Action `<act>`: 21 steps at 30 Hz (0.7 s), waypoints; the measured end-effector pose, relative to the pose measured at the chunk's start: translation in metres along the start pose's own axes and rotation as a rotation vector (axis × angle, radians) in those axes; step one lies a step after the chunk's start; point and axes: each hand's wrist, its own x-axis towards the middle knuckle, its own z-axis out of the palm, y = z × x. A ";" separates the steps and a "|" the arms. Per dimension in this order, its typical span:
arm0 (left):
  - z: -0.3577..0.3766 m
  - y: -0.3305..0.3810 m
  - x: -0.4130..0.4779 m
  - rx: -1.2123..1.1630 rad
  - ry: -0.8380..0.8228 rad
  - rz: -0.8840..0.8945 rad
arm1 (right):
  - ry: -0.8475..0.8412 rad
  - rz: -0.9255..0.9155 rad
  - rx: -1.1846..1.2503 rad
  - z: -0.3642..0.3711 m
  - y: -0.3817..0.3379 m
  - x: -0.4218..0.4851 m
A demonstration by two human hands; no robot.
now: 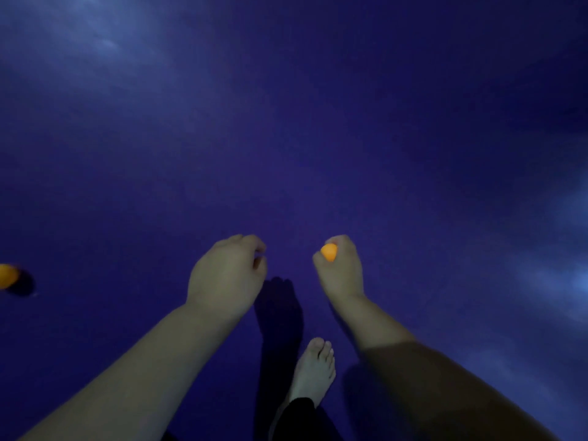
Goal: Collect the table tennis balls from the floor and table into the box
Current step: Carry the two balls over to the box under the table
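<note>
Both hands are held out in front of the body, above a dark blue floor [286, 138]. They are kept apart from each other, with a strip of floor seen between them. The right hand [342, 272] is closed around an orange ball [329, 252]. The ball is pinched between the thumb and the curled fingers, and only one part of it is seen, at the thumb side of the hand. This ball is held up off the floor.

The left hand [227, 275] is seen from the back, with the fingers curled inward and the thumb brought close to the fingertips. Whether something is held inside it cannot be told, because the palm is hidden.

A second ball [8, 275], also orange, is found on the floor at the far left edge of the view, well apart from the left hand. It is partly cut by the edge, and a dark patch of shade is cast just beside it, on its right.

Below the hands, between the two forearms, a bare foot [315, 370] is placed on the floor with the toes pointed forward. A black trouser leg [299, 418] is seen at its ankle. A dark shadow [278, 310] is thrown on the floor between the hands, just above the foot. Everything is dim and a little blurred, and pale patches of light are seen on the floor at the upper left and along the right side.
</note>
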 end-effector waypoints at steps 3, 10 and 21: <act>-0.025 -0.038 -0.024 -0.036 0.022 -0.090 | -0.108 -0.132 -0.014 0.037 -0.050 -0.036; -0.074 -0.165 -0.066 0.040 0.074 -0.347 | -0.308 -0.354 -0.168 0.126 -0.145 -0.093; -0.086 -0.290 -0.051 0.293 0.223 -0.412 | -0.317 -0.405 -0.193 0.202 -0.184 -0.109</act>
